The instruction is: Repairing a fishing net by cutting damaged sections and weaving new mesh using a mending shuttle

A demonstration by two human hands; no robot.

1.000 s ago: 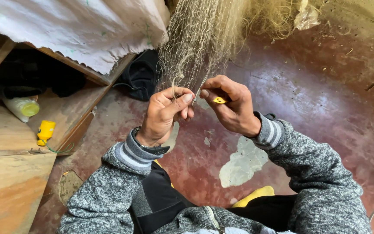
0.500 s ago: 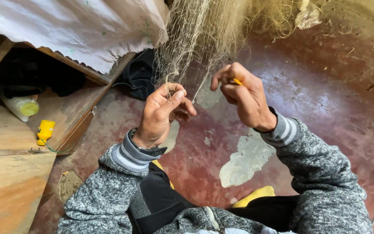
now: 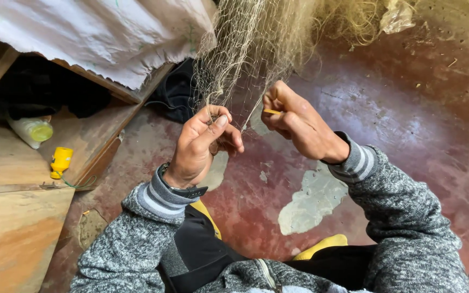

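Left hand (image 3: 202, 144) pinches net (image 3: 245, 49) strands below the net; right hand (image 3: 294, 122) beside it grips yellow needle (image 3: 271, 111).

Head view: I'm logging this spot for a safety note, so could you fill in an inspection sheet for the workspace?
Surface: red-brown floor, worn, with pale bare patches.
Job's things: fine net hanging in front; small yellow tool.
Clutter: yellow spool and capped bottle on the wooden boards; dark bundle; white sheet.
Hands: left hand pinches net strands; right hand holds the yellow tool.
Cables: green thread trailing from the spool; no cables seen.
Surroundings: nothing seen beyond floor and boards.
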